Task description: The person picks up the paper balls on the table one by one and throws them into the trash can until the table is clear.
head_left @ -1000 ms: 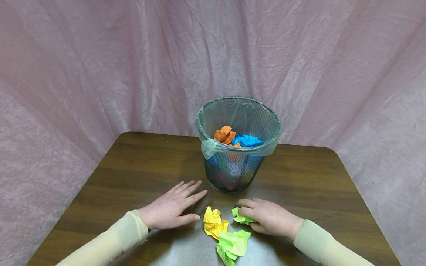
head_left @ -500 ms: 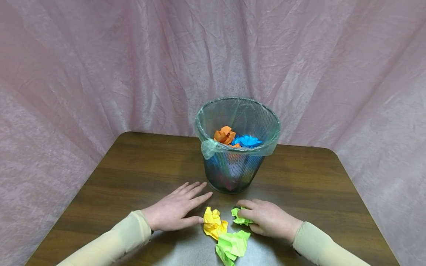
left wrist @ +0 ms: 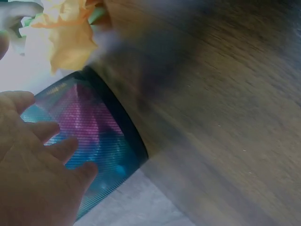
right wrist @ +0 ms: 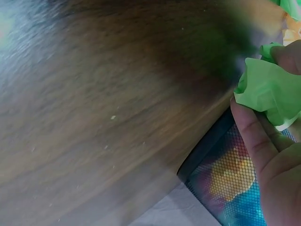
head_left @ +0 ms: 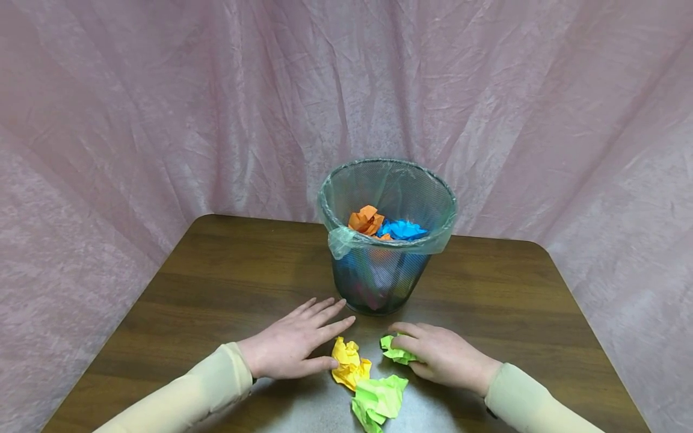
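My right hand (head_left: 446,358) holds a crumpled ball of green paper (head_left: 399,351) between thumb and fingers. The right wrist view shows this green paper (right wrist: 273,89) between the thumb and the fingers. My left hand (head_left: 295,346) is spread with straight fingers, its thumb at the edge of a crumpled yellow paper (head_left: 351,365). In the left wrist view the yellow paper (left wrist: 70,40) lies beyond the spread fingers. A second crumpled green paper (head_left: 381,400) lies nearer me, against the yellow one.
Behind the hands stands a dark mesh wastebasket (head_left: 379,282) with a pale green liner (head_left: 342,240) over its rim. Inside are orange paper (head_left: 366,220) and blue paper (head_left: 402,230). The wooden table (head_left: 243,258) ends at a pink curtain (head_left: 271,108).
My left hand has slid right, so its thumb now reaches the yellow paper. My right hand has shifted slightly right with the green paper ball.
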Demonstrator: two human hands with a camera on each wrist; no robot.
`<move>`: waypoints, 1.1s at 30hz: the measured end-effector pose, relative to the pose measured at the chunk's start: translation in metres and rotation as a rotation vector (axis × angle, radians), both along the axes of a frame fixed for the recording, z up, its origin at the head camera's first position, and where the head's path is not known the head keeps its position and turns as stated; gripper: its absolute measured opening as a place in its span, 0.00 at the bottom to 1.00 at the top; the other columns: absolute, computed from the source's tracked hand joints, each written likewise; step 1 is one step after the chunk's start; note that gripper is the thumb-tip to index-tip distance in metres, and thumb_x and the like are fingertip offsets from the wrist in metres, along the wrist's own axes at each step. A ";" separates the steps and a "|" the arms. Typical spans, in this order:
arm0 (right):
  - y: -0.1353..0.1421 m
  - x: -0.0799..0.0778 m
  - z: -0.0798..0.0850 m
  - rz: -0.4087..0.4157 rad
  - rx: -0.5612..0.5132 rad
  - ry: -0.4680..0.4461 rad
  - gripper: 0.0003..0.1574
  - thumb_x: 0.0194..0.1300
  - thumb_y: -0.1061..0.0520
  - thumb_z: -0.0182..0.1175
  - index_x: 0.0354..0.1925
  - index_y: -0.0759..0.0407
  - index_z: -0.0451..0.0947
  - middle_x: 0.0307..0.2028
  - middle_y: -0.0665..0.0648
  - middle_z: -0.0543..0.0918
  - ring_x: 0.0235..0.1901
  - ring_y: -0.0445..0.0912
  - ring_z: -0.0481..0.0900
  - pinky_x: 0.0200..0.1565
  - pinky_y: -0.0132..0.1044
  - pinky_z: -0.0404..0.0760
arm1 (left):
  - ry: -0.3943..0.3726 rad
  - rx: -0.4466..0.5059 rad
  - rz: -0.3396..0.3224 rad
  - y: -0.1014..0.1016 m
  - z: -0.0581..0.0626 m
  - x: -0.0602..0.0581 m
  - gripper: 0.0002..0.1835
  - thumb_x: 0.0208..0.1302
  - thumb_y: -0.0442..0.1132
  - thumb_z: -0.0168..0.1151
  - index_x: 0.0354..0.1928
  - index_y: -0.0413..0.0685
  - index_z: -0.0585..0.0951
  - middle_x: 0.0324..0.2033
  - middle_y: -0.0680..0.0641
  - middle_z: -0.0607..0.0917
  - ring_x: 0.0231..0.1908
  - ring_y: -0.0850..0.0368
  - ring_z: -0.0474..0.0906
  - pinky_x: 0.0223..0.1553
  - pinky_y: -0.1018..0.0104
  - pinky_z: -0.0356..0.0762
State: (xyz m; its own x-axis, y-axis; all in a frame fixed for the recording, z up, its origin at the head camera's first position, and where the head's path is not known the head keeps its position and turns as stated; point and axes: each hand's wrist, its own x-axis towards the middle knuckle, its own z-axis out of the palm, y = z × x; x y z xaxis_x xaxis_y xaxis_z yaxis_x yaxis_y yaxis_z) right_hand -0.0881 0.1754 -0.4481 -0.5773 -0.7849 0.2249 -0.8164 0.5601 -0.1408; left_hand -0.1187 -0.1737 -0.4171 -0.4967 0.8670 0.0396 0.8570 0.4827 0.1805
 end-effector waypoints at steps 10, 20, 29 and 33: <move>0.013 0.010 0.010 -0.094 0.069 -0.022 0.36 0.60 0.57 0.74 0.65 0.46 0.74 0.62 0.51 0.78 0.52 0.44 0.81 0.47 0.43 0.84 | 0.025 0.015 -0.075 0.016 0.007 0.009 0.41 0.75 0.71 0.41 0.82 0.61 0.55 0.81 0.48 0.48 0.79 0.47 0.45 0.74 0.42 0.50; 0.034 0.013 0.018 -0.107 0.049 0.055 0.35 0.55 0.57 0.79 0.60 0.42 0.80 0.60 0.51 0.78 0.49 0.44 0.82 0.42 0.42 0.85 | 0.117 -0.021 -0.184 0.040 0.018 0.017 0.41 0.76 0.70 0.39 0.82 0.60 0.53 0.81 0.47 0.46 0.80 0.49 0.41 0.76 0.46 0.47; 0.060 0.012 0.035 -0.171 0.016 0.073 0.35 0.57 0.53 0.78 0.61 0.40 0.79 0.62 0.48 0.77 0.51 0.45 0.83 0.43 0.44 0.85 | 0.152 -0.008 -0.234 0.053 0.029 0.020 0.42 0.75 0.70 0.41 0.82 0.60 0.52 0.81 0.47 0.47 0.79 0.50 0.40 0.76 0.46 0.46; 0.071 0.010 0.047 -0.187 0.000 0.099 0.38 0.54 0.53 0.80 0.62 0.41 0.79 0.63 0.47 0.77 0.51 0.45 0.84 0.44 0.43 0.85 | 0.189 -0.007 -0.252 0.057 0.036 0.020 0.42 0.75 0.70 0.41 0.82 0.59 0.53 0.81 0.46 0.49 0.79 0.49 0.41 0.76 0.46 0.46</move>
State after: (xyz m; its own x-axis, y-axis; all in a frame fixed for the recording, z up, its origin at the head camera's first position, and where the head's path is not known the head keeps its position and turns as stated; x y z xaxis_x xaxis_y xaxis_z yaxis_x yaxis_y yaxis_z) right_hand -0.0782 0.2462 -0.4016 -0.6885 -0.6659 0.2873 -0.7077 0.7035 -0.0652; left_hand -0.0986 -0.1164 -0.3807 -0.2507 0.9624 0.1043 0.9678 0.2516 0.0043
